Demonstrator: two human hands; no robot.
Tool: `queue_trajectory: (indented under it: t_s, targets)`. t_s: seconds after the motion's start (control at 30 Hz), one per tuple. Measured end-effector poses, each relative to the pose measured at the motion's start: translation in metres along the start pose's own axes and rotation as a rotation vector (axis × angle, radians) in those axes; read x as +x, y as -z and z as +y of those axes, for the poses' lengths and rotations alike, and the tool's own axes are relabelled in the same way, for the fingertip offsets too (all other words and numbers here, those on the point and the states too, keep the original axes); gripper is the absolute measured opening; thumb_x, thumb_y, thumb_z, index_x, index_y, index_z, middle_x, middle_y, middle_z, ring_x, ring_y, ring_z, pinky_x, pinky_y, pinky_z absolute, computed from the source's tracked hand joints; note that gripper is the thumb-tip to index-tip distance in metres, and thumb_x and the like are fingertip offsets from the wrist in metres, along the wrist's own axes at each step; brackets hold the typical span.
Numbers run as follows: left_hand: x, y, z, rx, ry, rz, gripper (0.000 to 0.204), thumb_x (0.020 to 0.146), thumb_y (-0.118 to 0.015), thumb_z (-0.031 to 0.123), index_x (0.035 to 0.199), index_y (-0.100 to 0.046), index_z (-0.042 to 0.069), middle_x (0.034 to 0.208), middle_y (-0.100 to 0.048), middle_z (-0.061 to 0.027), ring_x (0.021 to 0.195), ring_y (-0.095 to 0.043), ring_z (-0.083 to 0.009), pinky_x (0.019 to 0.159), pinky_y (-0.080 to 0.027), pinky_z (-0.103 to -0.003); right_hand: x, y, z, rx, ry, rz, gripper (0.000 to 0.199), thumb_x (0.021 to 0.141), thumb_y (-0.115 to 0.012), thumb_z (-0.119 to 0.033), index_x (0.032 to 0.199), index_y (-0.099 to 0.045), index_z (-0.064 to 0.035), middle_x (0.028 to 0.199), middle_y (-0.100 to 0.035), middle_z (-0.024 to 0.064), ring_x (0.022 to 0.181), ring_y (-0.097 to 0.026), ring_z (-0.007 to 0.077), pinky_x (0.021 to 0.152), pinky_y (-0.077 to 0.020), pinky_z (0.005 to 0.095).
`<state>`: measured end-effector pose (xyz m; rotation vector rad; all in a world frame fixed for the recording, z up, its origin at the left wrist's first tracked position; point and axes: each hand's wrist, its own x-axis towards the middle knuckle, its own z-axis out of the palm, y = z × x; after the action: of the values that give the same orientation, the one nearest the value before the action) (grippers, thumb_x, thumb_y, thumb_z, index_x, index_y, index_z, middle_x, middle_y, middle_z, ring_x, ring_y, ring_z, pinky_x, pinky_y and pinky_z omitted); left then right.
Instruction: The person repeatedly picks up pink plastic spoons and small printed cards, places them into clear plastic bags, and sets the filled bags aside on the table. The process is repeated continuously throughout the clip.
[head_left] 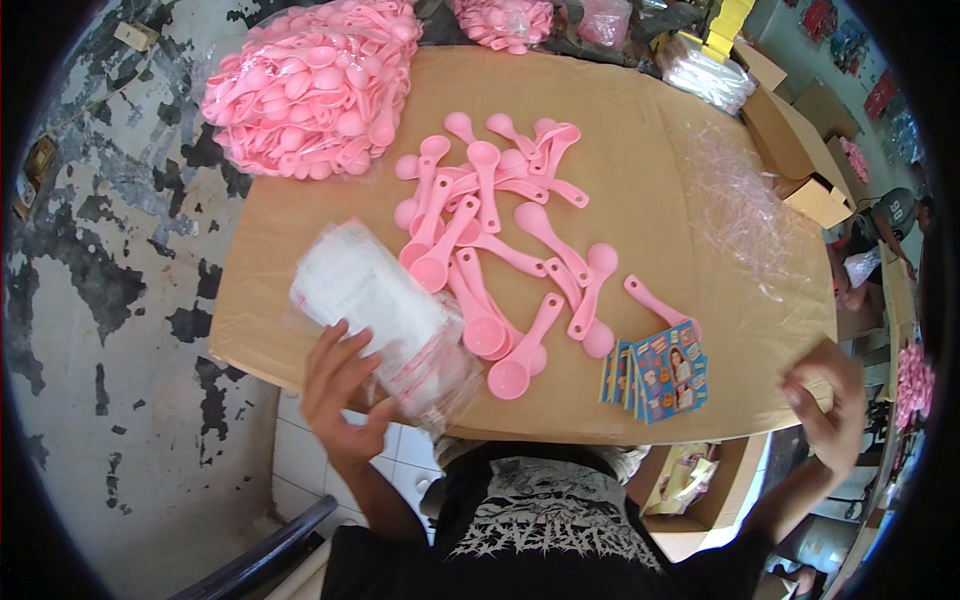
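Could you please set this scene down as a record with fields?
Left hand: fingers spread at the near edge of the bags; contact unclear
Right hand: fingers curled, near the right edge of the table
Scoops: pink, loosely piled mid-table
Bags: plastic, left of the scoops
Cards: fanned, right of the scoops
Sack: clear, full of scoops, far left
Box: open, far right

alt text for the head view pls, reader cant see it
A person's spread left hand is at the near side of a stack of clear plastic bags on a brown table strewn with pink spoons. The curled right hand is at the table's right edge; colourful cards lie near the front edge, and a bulging bag of spoons sits at the back left.
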<state>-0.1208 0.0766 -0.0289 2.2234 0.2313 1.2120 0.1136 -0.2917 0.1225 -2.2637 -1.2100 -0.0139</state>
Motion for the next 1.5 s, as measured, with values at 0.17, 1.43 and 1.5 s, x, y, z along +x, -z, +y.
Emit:
queue_trajectory:
  t_s: [0.17, 1.43, 1.5]
  targets:
    - [-0.025, -0.010, -0.006, 0.325, 0.075, -0.108, 0.027, 0.074, -0.071, 0.014, 0.100, -0.069, 0.006, 0.118, -0.064, -0.0114, 0.119, -0.054, -0.0378, 0.106, -0.033, -0.054, 0.145, -0.152, -0.073, 0.226, 0.386, -0.364, 0.030, 0.086, -0.066, -0.029, 0.095, -0.064, -0.0010, 0.084, -0.066, 0.0136, 0.073, -0.062, 0.0294, 0.065, -0.0488, 0.0398]
    - [0.028, -0.110, 0.084, -1.385, 0.683, -0.071, 0.034, 0.103, -0.038, 0.020, 0.126, -0.049, -0.001, 0.113, -0.063, -0.0231, 0.105, -0.064, -0.0328, 0.092, -0.052, -0.046, 0.065, -0.073, 0.041, -0.042, 0.306, -0.398, 0.035, 0.078, -0.074, -0.020, 0.105, -0.062, -0.0022, 0.100, -0.061, 0.0120, 0.090, -0.058, 0.0298, 0.076, -0.0483, 0.0388]
    - [0.034, -0.118, 0.088, -1.341, 0.681, -0.030, 0.028, 0.097, -0.052, 0.011, 0.121, -0.054, -0.003, 0.107, -0.066, -0.0190, 0.100, -0.066, -0.0281, 0.089, -0.054, -0.041, 0.058, -0.077, 0.063, -0.077, 0.310, -0.372, 0.037, 0.077, -0.076, -0.019, 0.106, -0.061, -0.0012, 0.102, -0.061, 0.0117, 0.090, -0.059, 0.0266, 0.075, -0.0491, 0.0360]
